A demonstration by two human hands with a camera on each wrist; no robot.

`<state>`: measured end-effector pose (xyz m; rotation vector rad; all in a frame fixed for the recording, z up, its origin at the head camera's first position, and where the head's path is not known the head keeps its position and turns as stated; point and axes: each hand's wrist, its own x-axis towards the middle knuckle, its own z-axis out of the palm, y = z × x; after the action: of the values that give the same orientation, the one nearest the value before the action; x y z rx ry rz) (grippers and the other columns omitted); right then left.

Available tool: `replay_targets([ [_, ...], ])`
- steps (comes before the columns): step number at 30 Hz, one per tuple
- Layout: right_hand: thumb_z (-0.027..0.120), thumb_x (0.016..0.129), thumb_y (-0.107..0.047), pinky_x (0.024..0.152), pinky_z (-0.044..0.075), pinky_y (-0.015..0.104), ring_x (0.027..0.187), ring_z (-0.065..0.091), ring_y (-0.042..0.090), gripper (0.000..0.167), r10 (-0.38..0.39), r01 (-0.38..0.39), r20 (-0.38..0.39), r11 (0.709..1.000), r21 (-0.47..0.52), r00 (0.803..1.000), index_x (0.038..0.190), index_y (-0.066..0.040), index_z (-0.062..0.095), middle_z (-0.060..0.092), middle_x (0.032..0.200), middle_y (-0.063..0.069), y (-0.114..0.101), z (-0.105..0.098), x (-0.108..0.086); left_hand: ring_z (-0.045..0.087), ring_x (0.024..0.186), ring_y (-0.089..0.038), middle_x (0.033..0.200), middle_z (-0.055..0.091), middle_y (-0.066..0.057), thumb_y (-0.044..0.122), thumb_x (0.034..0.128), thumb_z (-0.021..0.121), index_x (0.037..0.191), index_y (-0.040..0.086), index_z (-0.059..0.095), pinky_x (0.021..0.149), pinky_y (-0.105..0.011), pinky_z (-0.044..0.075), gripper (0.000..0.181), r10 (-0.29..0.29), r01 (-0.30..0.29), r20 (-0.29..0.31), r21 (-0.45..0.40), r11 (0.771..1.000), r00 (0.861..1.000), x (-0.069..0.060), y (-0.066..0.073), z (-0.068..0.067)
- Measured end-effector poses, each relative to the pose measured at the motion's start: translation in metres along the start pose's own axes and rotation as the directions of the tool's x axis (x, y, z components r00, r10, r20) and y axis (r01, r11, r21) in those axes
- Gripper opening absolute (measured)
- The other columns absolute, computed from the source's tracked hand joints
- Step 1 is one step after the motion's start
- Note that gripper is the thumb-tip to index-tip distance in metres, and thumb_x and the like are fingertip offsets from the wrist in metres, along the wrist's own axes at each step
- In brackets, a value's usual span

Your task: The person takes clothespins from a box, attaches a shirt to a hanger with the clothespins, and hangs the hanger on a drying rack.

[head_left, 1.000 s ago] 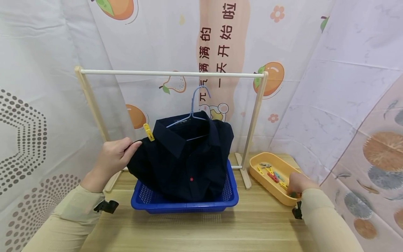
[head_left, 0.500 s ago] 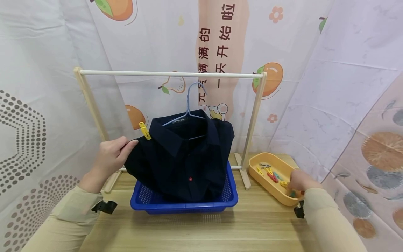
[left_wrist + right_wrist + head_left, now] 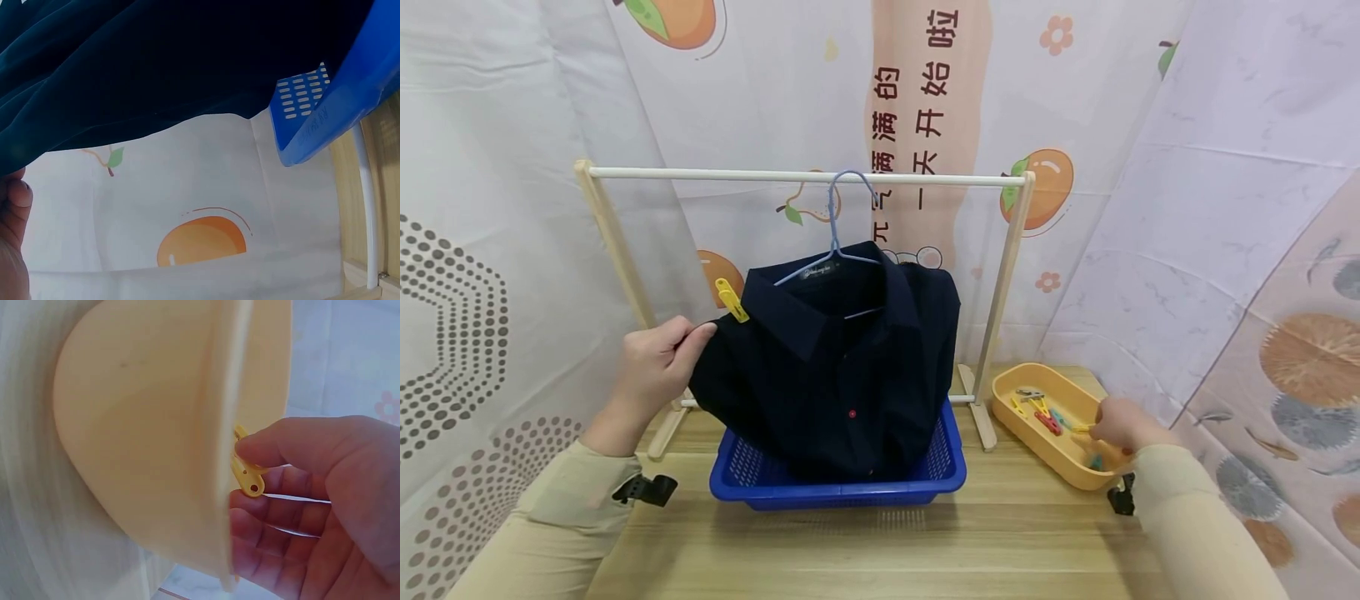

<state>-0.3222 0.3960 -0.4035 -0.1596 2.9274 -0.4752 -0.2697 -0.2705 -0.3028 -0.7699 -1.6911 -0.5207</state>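
Note:
My left hand [image 3: 658, 362] pinches the shoulder of a dark shirt [image 3: 820, 375] at the left, close to a yellow clip [image 3: 732, 301] fastened on it. A blue hanger [image 3: 834, 218] sits inside the shirt's collar, its hook at the height of the rack's bar; whether they touch I cannot tell. In the left wrist view the thumb and fingers [image 3: 17, 199] meet the cloth's edge. My right hand [image 3: 1131, 425] is at the right side of an orange tray [image 3: 1045, 442]; the right wrist view shows it pinching a yellow clip [image 3: 249, 478] between thumb and finger.
A blue basket [image 3: 838, 493] stands under the shirt on the wooden table [image 3: 850, 550]. Behind is a rack with a white bar [image 3: 700, 173] and wooden posts [image 3: 1003, 287]. Several small clips [image 3: 1048, 422] lie in the tray. Printed cloth hangs all round.
My left hand has moved a little left and up with the shirt. The hanger has risen and shifted left. My right hand has moved slightly right and up in the tray.

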Motion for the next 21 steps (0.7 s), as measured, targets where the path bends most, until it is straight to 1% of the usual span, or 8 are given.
replay_targets([
  [4, 0.066, 0.086, -0.01, 0.053, 0.054, 0.035, 0.065, 0.059, 0.023, 0.025, -0.011, 0.011, -0.012, 1.0, 0.006, 1.0, 0.098, 0.012, 0.062, 0.063, 0.089, 0.018, 0.001, -0.005, -0.001, 0.025, 0.042, -0.004, 0.054, 0.031, 0.011, 0.045, 0.1057, 0.054, 0.061, 0.01, 0.048, 0.042, -0.023, 0.021, 0.057, -0.004, 0.004, -0.026, 0.001, 1.0, 1.0, 0.003, 0.001, 0.0],
  [8, 0.066, 0.086, -0.009, 0.054, 0.054, 0.036, 0.064, 0.058, 0.023, 0.024, -0.023, 0.024, -0.02, 0.999, 0.039, 1.0, 0.097, 0.012, 0.062, 0.061, 0.085, 0.015, 0.001, -0.01, -0.003, 0.026, 0.042, -0.005, 0.054, 0.032, 0.01, 0.046, 0.1053, 0.054, 0.061, 0.011, 0.048, 0.041, -0.024, 0.021, 0.057, -0.001, 0.002, -0.038, 0.015, 1.0, 0.999, 0.003, 0.0, 0.0],
  [10, 0.065, 0.087, -0.009, 0.054, 0.053, 0.036, 0.062, 0.057, 0.023, 0.024, -0.029, 0.03, -0.025, 0.998, 0.052, 0.999, 0.098, 0.012, 0.062, 0.061, 0.084, 0.013, 0.002, -0.012, -0.004, 0.025, 0.042, -0.004, 0.054, 0.031, 0.011, 0.046, 0.1052, 0.054, 0.061, 0.012, 0.048, 0.041, -0.024, 0.021, 0.057, -0.002, 0.003, -0.032, 0.024, 1.0, 0.999, 0.001, -0.001, 0.0],
  [13, 0.065, 0.09, -0.01, 0.055, 0.053, 0.036, 0.063, 0.058, 0.022, 0.025, -0.037, 0.038, -0.027, 0.998, 0.051, 0.999, 0.1, 0.012, 0.062, 0.063, 0.086, 0.015, 0.002, -0.015, -0.005, 0.025, 0.043, -0.003, 0.055, 0.031, 0.011, 0.046, 0.1055, 0.054, 0.061, 0.012, 0.048, 0.041, -0.024, 0.021, 0.056, -0.007, 0.007, -0.014, 0.027, 1.0, 1.0, -0.002, -0.002, 0.0],
  [16, 0.064, 0.091, -0.012, 0.057, 0.053, 0.036, 0.066, 0.059, 0.022, 0.029, -0.034, 0.036, -0.033, 0.998, 0.046, 0.999, 0.105, 0.015, 0.062, 0.065, 0.09, 0.018, 0.0, -0.02, -0.006, 0.025, 0.043, -0.003, 0.055, 0.031, 0.011, 0.046, 0.1058, 0.053, 0.062, 0.013, 0.048, 0.041, -0.023, 0.021, 0.056, -0.015, 0.015, 0.003, 0.014, 1.0, 1.0, -0.005, -0.002, -0.001],
  [18, 0.065, 0.091, -0.012, 0.057, 0.053, 0.036, 0.066, 0.059, 0.022, 0.031, -0.035, 0.037, -0.049, 0.998, 0.051, 0.998, 0.106, 0.015, 0.062, 0.065, 0.091, 0.019, 0.0, -0.023, -0.008, 0.025, 0.043, -0.003, 0.055, 0.031, 0.011, 0.047, 0.1058, 0.053, 0.062, 0.013, 0.047, 0.041, -0.023, 0.021, 0.056, -0.021, 0.021, 0.012, 0.003, 1.0, 1.0, -0.006, -0.002, -0.001],
  [21, 0.066, 0.089, -0.011, 0.056, 0.053, 0.036, 0.064, 0.059, 0.021, 0.033, -0.055, 0.06, -0.088, 0.997, 0.054, 0.995, 0.106, 0.017, 0.062, 0.065, 0.089, 0.02, 0.0, -0.026, -0.01, 0.026, 0.044, -0.003, 0.055, 0.032, 0.012, 0.048, 0.1054, 0.053, 0.062, 0.013, 0.048, 0.042, -0.022, 0.022, 0.056, -0.031, 0.031, 0.025, -0.008, 0.999, 0.999, -0.008, -0.003, -0.001],
])
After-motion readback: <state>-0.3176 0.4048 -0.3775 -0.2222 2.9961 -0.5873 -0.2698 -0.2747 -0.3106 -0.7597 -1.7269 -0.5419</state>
